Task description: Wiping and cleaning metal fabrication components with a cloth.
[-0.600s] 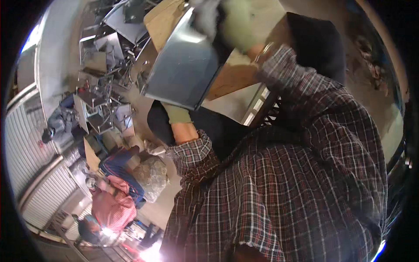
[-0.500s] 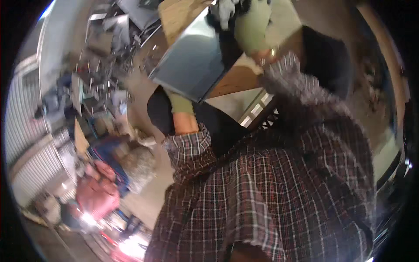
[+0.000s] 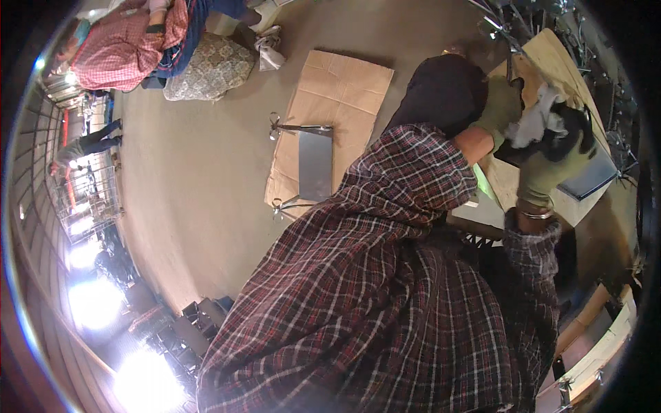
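Note:
At the right, both my hands wear olive-green gloves with dark finger parts. A crumpled grey cloth is bunched in my right hand, over a dark, flat, glossy panel. My left hand is beside the cloth, close to the panel's other end. Its fingers are largely hidden, so its grip does not show. Under the panel lies a light brown board. My hands and the cloth cover the panel's middle.
On the floor to the left, a cardboard sheet bears another dark panel with thin metal parts at its ends. A person in a red checked shirt is at upper left near a patterned sack. Metal scrap lines the right edge.
The whole view has swung round, putting my hands and the panel at the right. My left hand, earlier at the panel's near edge, is now close to my right hand. The cloth remains with my right hand.

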Demonstrator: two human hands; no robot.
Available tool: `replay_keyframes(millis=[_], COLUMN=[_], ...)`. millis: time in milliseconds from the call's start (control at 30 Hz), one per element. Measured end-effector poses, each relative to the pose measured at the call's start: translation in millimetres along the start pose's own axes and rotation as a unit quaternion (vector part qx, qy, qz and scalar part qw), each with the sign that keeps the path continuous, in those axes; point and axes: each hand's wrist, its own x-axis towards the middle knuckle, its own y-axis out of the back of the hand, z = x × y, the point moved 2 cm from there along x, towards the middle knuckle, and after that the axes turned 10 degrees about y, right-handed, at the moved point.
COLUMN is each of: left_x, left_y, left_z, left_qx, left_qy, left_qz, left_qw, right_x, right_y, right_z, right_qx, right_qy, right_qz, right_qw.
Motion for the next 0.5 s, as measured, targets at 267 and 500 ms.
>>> replay_keyframes(millis=[267,500], left_x=[-7.2,-10.6], left_y=[17.2,9.9], left_z=[-1.6,-11.5], left_qx=[0.480,0.013], left_qy=[-0.365,-0.017], left_qz=[0.048,-0.084], left_qw=[0.796,0.996], right_x=[-109.7,-68.0], right_y=[6.3,-3.8], right_z=[-18.5,-31.8], right_qx=[0.075,0.014], right_qy=[-0.003,-0.077], right_qz=[-0.246,-0.155], right_qw=[0.966,0.985])
